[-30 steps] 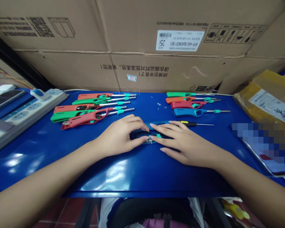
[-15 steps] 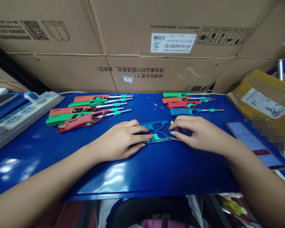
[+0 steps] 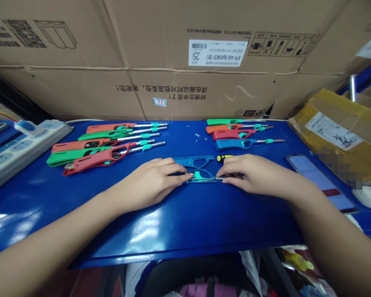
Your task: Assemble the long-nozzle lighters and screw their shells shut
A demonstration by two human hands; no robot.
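Observation:
A blue lighter lies opened in two halves at the middle of the blue table (image 3: 185,218): the lower half (image 3: 204,176) with a teal trigger, and the separated shell (image 3: 194,160) just behind it. My left hand (image 3: 154,179) lies over the lower half's left end, fingers pressing it down. My right hand (image 3: 250,173) pinches the metal tube at that half's right end. A screwdriver with a yellow and black handle (image 3: 224,157) lies just behind my right fingers.
Several red and green long lighters (image 3: 105,144) lie at the back left, and another group (image 3: 235,134) at the back right. A power strip (image 3: 21,144) sits far left, a phone (image 3: 321,181) and a yellow parcel (image 3: 336,132) at the right. Cardboard boxes (image 3: 185,62) wall the back.
My right hand slid off the lighter's middle to its right end, uncovering the two blue halves and the screwdriver handle. The view has shifted slightly to the right.

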